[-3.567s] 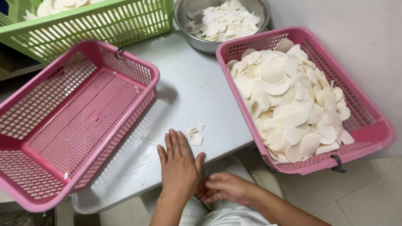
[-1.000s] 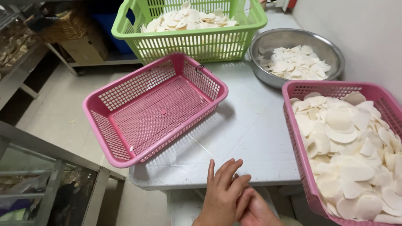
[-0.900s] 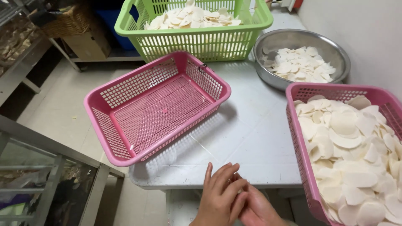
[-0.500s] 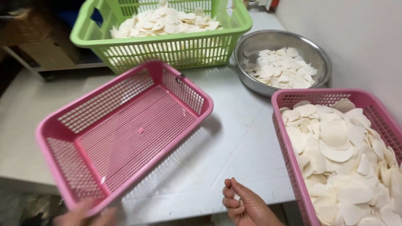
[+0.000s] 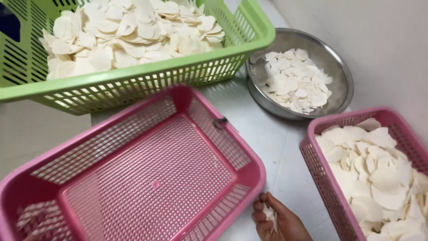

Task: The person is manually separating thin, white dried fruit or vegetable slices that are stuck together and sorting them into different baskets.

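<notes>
Change: half a second ago the right hand (image 5: pixel 280 219) was curled at the table's edge with nothing clearly showing in it; now it sits just beside the near corner of the empty pink basket (image 5: pixel 133 178), and the view has drawn in closer over the baskets.
Right hand: fingers curled partly shut around a few thin white slices (image 5: pixel 270 213), held upright in the palm.
Left hand: glimpsed at the basket's lower left half a second ago; no longer in view.
Meaning: judged from the pictures, the loose slices seen on the table (image 5: pixel 285 147) some seconds back are now gathered up in the hand, right at the rim of the empty basket.
Baskets: three, namely one green basket (image 5: pixel 133 85) heaped with white slices at the back, one empty pink one in front, and one full pink basket (image 5: pixel 370 174) at the right.
Bowls: one metal bowl (image 5: pixel 336 76), a shallow layer of slices inside, between the green basket and the full pink one.
Hands seen: one.
Slices: too many to count in any container; only a few in the hand.
</notes>
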